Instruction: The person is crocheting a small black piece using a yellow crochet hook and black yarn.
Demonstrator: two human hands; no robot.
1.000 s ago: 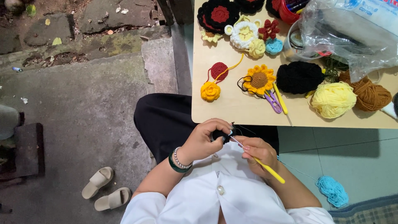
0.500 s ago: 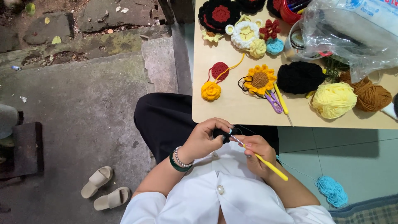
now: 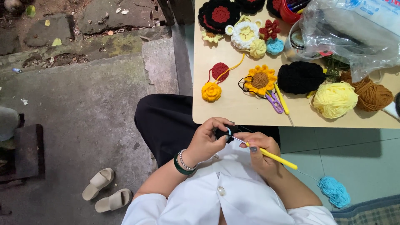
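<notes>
wooden table (image 3: 233,104) carries yarn balls and crocheted flowers | left hand (image 3: 207,139) fingers pinched around small black crochet piece (image 3: 221,133), held over the lap just below table edge | right hand (image 3: 260,152) fingers closed on yellow crochet hook (image 3: 273,157), tip at the piece

A home porch or yard edge used as a small craft corner is shown. A light wooden surface (image 3: 250,112) is covered with crocheted flowers, among them a sunflower (image 3: 260,80), and with balls of yarn such as a pale yellow one (image 3: 334,99). Worn concrete ground (image 3: 75,112) and mossy stones (image 3: 112,16) are seen alongside floor tiles (image 3: 354,154), and a pair of slippers (image 3: 106,193) is left nearby.
</notes>
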